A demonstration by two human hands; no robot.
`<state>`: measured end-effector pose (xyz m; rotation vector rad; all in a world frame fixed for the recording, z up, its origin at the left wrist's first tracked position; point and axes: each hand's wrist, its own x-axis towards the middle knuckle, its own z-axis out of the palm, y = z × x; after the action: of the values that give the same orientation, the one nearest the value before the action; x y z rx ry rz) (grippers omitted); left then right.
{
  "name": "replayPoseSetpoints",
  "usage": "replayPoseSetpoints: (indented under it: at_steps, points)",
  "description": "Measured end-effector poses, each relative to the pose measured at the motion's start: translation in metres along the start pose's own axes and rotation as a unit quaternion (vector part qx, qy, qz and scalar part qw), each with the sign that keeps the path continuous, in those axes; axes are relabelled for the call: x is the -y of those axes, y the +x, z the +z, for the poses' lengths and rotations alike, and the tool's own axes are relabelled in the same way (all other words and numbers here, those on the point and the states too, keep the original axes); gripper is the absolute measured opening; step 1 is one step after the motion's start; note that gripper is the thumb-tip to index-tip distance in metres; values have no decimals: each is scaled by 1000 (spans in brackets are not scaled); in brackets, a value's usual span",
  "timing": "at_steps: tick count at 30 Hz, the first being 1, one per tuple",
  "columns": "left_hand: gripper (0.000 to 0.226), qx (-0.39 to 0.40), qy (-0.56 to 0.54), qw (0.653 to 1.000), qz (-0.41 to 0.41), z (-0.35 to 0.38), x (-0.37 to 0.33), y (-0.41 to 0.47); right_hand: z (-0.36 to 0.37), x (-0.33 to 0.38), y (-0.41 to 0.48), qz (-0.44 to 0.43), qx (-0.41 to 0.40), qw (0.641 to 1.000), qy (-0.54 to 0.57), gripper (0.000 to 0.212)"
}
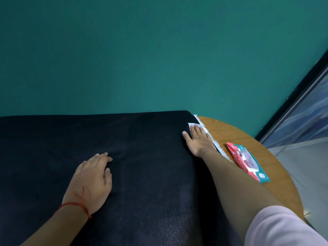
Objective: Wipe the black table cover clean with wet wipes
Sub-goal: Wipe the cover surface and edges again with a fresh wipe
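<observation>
Wiping: right hand [197,139] laid flat, fingers straight and close together, pressing a thin white wet wipe [192,125] onto the far right corner of the black fabric table cover [142,157]; gripping nothing.
Wet wipe: spread under the fingertips, one corner peeking out beyond them, touching the cover.
Bracing: left hand [92,176] resting palm down near the middle of the cover, fingers loosely bent, tips on the fabric, holding nothing.
Surface: round wooden surface [262,151] under the cover, bare only in a curved strip to the cover's right.
Trim: narrow white strip [221,151] running along the cover's right edge, partly hidden by the right forearm.
Pack: flat red and teal wipes packet [248,161] lying on the bare wood just right of the cover, not touching it.
Wrist: thin red thread bracelet [74,204] tied on the left wrist, above the cover's near part.
Sleeve: pale pink sleeve [280,226] at the cover's near right edge.
Wall: plain teal wall [159,59] behind the cover's far edge.
</observation>
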<state>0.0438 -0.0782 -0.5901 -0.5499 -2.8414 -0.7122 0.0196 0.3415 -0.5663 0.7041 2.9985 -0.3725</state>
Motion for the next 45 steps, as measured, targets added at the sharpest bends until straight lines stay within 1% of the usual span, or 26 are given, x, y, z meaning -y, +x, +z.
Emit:
replayPoseSetpoints:
  at_steps: [6, 11, 23, 35, 40, 45]
  points:
    - [37, 5, 7, 1000, -1, -1, -1, 0, 2, -7, -28, -2, 0, 1000, -9, 86]
    - [38, 11, 14, 1000, 0, -1, 0, 3, 1, -14, -58, -17, 5, 1000, -10, 83]
    - [38, 19, 29, 999, 0, -2, -3, 2, 8, -34, -133, -57, 57, 996, -27, 82]
    - [39, 31, 39, 999, -1, -3, -4, 3, 12, 0, -219, -163, 119, 978, -43, 88]
    - [38, 31, 37, 999, 1, -4, -4, 2, 14, 23, -264, -220, 137, 965, -50, 87]
    - [36, 23, 35, 999, 5, -5, -4, 1, 18, 41, -309, -267, 167, 948, -38, 91]
